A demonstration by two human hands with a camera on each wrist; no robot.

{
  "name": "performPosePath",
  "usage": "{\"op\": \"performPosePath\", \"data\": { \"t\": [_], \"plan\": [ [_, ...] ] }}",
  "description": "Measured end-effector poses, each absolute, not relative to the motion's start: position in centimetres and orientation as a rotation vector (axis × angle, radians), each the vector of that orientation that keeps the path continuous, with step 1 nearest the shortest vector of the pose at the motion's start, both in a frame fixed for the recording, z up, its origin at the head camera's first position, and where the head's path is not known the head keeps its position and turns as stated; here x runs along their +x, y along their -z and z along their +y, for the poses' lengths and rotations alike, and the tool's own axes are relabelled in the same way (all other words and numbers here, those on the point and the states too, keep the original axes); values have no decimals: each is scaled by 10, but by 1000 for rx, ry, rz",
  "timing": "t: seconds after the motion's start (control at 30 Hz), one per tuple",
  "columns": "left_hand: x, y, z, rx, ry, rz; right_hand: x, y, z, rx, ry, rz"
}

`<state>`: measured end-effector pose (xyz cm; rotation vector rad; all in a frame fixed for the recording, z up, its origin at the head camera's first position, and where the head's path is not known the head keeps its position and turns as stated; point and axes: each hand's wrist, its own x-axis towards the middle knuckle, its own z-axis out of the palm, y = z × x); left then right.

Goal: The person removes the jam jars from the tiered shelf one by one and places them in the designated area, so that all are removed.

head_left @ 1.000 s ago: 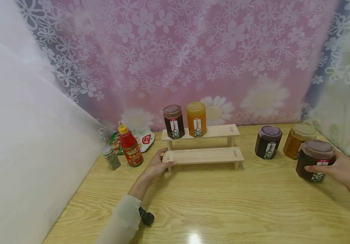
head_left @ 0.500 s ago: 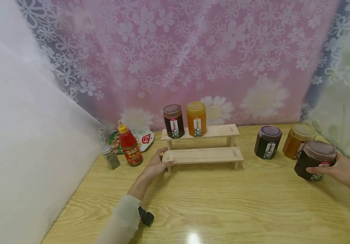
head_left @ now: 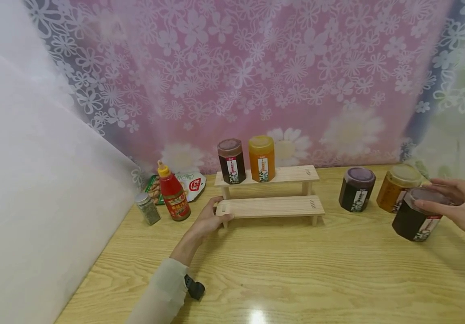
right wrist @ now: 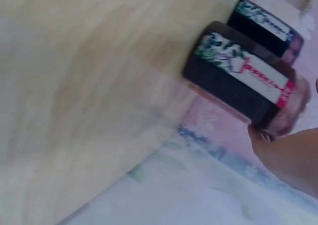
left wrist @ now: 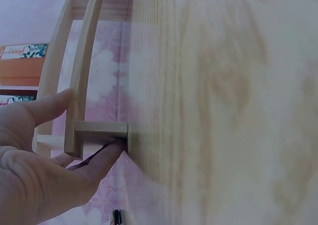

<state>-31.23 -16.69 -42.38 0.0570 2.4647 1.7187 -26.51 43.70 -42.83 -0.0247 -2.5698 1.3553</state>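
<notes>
My left hand (head_left: 209, 219) grips the left end of a two-step wooden rack (head_left: 273, 207), thumb on its lower board and fingers beneath. In the left wrist view, the thumb and fingers close around the end of the board beside its leg. At the right, my right hand (head_left: 461, 207) holds a dark jar (head_left: 414, 222) by its lid, thumb at the near side and fingers at the far side. The jar's label (right wrist: 241, 68) faces the right wrist camera. A dark red-brown jar (head_left: 232, 164) and an orange jar (head_left: 261, 162) stand on the upper step.
Beside the held jar stand an amber jar (head_left: 394, 189) and a purple-lidded dark jar (head_left: 357, 191). Left of the rack are a red sauce bottle (head_left: 174, 198), a small spice jar (head_left: 148, 210) and a food packet (head_left: 193, 186). A flowered curtain (head_left: 256, 81) hangs behind.
My right hand has shifted from the jar's side up to its lid, and the jar has turned so its label shows more. My left hand stays on the rack.
</notes>
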Motion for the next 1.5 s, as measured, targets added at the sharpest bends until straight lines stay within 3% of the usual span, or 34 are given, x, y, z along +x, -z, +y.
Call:
{"op": "performPosePath", "data": {
  "t": [0.13,0.2,0.47,0.57,0.97,1.5],
  "plan": [
    [-313,424,-167,55,-1722,2457,-295,466,475,108,-1334,-2412],
    [-313,424,-168,50,-1733,2448,-298,464,474,184,-1358,-2355],
    [-313,425,-167,48,-1721,2462,-246,385,369,523,-1852,-2148],
    [-312,425,-166,52,-1722,2461,-243,374,343,558,-1909,-2163],
    [-311,425,-163,55,-1724,2465,-264,392,282,692,-2135,-2173],
    [-313,426,-167,57,-1761,2438,-320,366,186,559,-2128,-2296]
  ]
}}
